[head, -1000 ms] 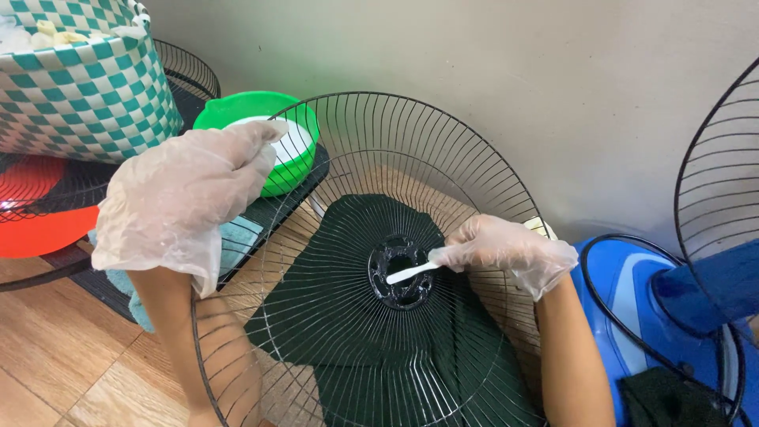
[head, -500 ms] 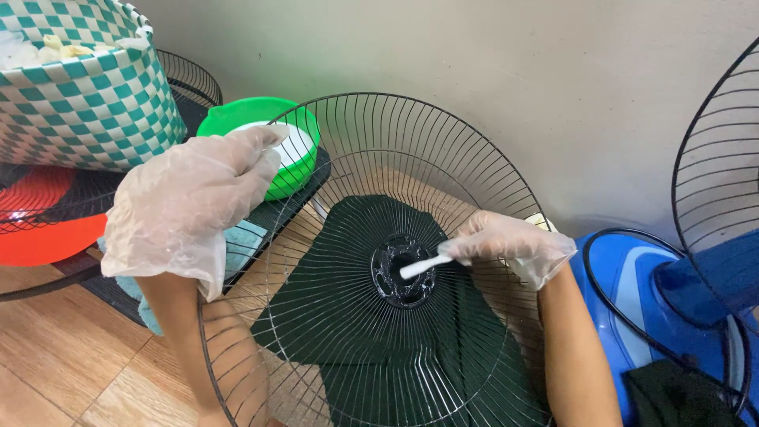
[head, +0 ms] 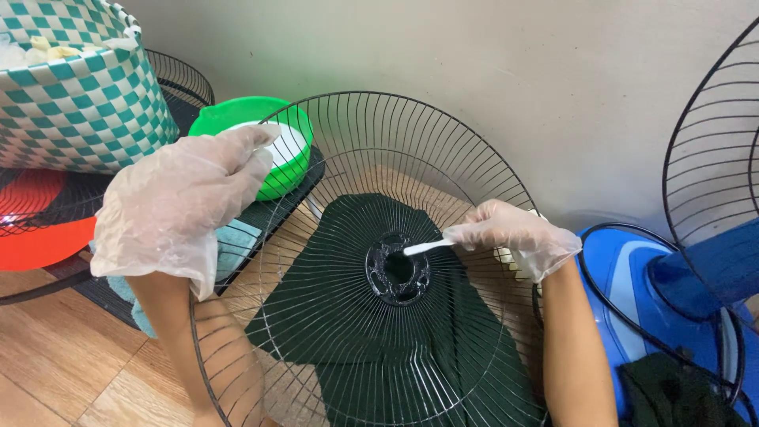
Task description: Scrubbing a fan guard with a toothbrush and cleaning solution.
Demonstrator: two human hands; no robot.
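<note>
Fingers of the gloved right hand [head: 514,233] pinch a small white brush [head: 427,247], long axis pointing left into the fan grille [head: 371,261] hub [head: 398,270] just beyond; gloved left hand [head: 178,202] grips the rim, farther off.

One head view – looking steeply down, close over the wire fan guard [head: 371,261]

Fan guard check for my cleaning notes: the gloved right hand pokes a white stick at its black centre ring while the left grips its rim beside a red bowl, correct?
Nearly. The head view shows the bowl beside the left hand is green, not red.
</note>
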